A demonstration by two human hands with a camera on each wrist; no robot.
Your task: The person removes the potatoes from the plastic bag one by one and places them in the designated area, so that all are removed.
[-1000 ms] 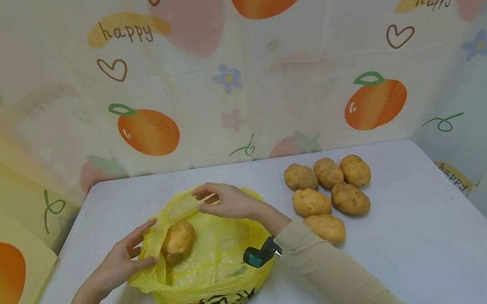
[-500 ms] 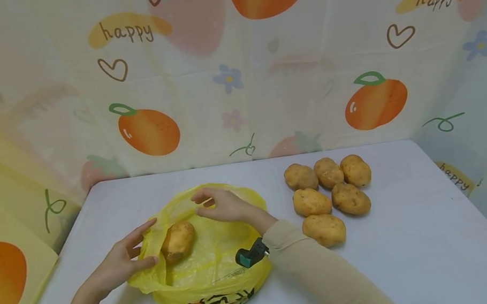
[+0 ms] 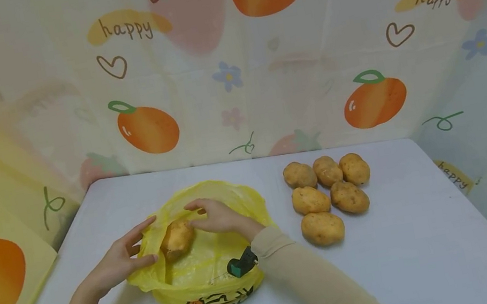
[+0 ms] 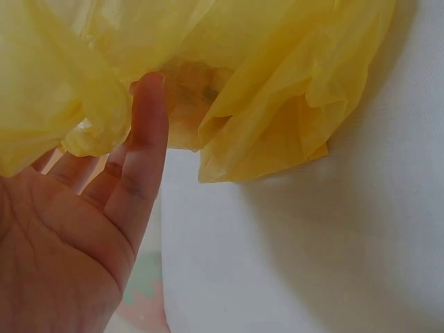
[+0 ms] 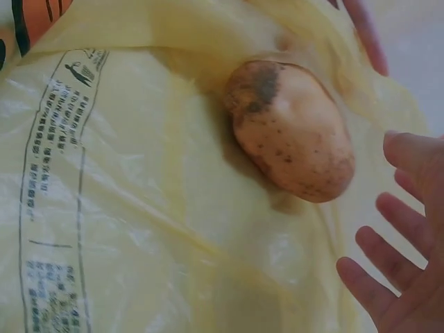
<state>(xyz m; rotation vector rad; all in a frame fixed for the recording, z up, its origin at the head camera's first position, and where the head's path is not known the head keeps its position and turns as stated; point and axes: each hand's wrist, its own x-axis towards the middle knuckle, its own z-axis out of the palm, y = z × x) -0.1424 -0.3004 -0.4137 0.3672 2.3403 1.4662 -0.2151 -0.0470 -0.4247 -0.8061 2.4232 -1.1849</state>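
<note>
A yellow plastic bag [image 3: 217,265] lies with its mouth spread wide at the left of the table, a single potato [image 3: 177,239] inside. My left hand [image 3: 118,263] rests against the bag's left rim, thumb and fingers apart; in the left wrist view its straight fingers [image 4: 142,159] touch the crumpled plastic. Over the bag's mouth, my right hand [image 3: 218,218] reaches in from the right, its thumb right at the potato's upper end in the head view. The right wrist view shows its fingers [image 5: 388,257] spread beside the potato, holding nothing.
Several loose potatoes [image 3: 323,228] sit grouped on the white-covered table [image 3: 409,231], right of the bag. A printed curtain [image 3: 238,120] hangs behind the table and down both sides.
My right hand has moved left and down, closer to the potato in the bag. The left hand stays at the left rim, and the potatoes on the table have not moved.
</note>
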